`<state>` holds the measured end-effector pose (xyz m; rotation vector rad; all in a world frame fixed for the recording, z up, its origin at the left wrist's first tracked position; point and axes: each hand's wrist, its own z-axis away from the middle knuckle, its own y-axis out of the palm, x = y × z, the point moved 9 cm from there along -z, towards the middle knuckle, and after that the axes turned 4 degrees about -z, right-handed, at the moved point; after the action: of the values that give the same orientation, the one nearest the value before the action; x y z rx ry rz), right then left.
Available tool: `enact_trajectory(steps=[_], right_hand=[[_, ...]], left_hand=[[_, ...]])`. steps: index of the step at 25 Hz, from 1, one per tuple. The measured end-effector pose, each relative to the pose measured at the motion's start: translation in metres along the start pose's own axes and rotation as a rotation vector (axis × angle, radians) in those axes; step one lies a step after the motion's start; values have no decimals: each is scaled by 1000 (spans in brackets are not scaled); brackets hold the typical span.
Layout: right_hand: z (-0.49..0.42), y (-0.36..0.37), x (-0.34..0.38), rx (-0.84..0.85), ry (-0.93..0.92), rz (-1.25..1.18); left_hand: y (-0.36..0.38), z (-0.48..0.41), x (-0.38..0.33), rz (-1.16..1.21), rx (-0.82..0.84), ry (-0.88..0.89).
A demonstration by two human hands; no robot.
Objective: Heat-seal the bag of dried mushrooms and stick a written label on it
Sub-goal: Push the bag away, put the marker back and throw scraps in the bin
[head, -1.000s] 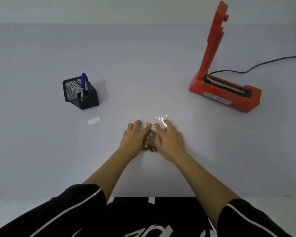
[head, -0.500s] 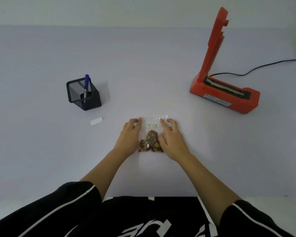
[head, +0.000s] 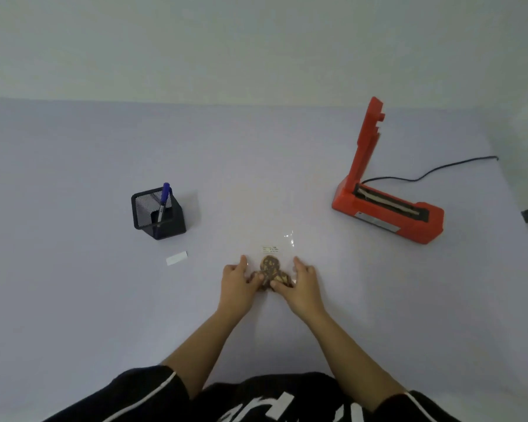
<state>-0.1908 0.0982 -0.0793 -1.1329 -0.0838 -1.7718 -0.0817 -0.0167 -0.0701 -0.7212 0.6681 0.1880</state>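
Bag (head: pixel 282 254): clear, flat on the bench (head: pixel 73 300); mushrooms (head: pixel 270 268) at its near end, label (head: pixel 271 248) above them.
Left hand (head: pixel 237 283): fingers (head: pixel 242 261) curled at the bag's left edge, gripping it.
Right hand (head: pixel 302 284): grips the bag's right edge likewise.
Sealer (head: pixel 387 214): well right of the bag, arm raised.
Cup (head: pixel 159 216) with pen (head: pixel 164 196): well left of the bag.
Strip (head: pixel 176 258): left of the bag, apart.

pale purple table (head: pixel 73 300), left to right: mesh pen cup (head: pixel 165 222), white paper slip (head: pixel 176 258) just in front, bag of mushrooms (head: pixel 272 266), red heat sealer (head: pixel 387 214) with its cord (head: pixel 424 175).
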Motion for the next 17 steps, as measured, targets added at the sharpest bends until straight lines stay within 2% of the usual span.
enact_trajectory(steps=[7,13,17], right_hand=[[-117,-39,143,-105,-215,-68],[-224,-45,206,-118,-255,-28],[-278,-43,217,-133,-245,-1]], left_hand=[[-90,-121,-113,92,-136,195],[-120,-229,-156,208,-147,130],[-121,-281,-168,164,-145,117]])
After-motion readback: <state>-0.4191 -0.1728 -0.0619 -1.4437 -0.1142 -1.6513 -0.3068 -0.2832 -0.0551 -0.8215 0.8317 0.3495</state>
